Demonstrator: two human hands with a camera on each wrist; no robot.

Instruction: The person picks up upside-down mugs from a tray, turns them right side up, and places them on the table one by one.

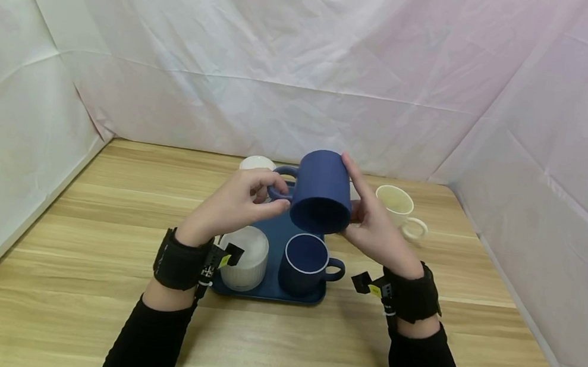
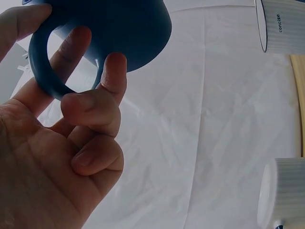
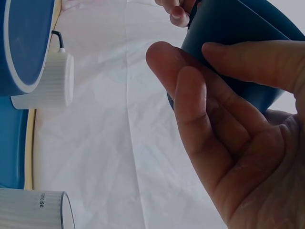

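A matte blue mug (image 1: 322,191) hangs in the air above the tray, tipped so its mouth faces me. My left hand (image 1: 266,195) pinches its handle (image 1: 279,183); in the left wrist view the fingers curl through the handle ring (image 2: 40,71) under the mug (image 2: 119,28). My right hand (image 1: 363,212) grips the mug's right side. The right wrist view shows its thumb and fingers (image 3: 205,109) clamped on the mug's wall (image 3: 233,38).
Below the held mug a blue tray (image 1: 269,291) carries a white ribbed cup (image 1: 245,256) and a navy mug with a white rim (image 1: 306,262). A white cup (image 1: 257,163) stands behind the tray. A cream mug (image 1: 401,210) sits on the wooden table to the right. White sheets wall in three sides.
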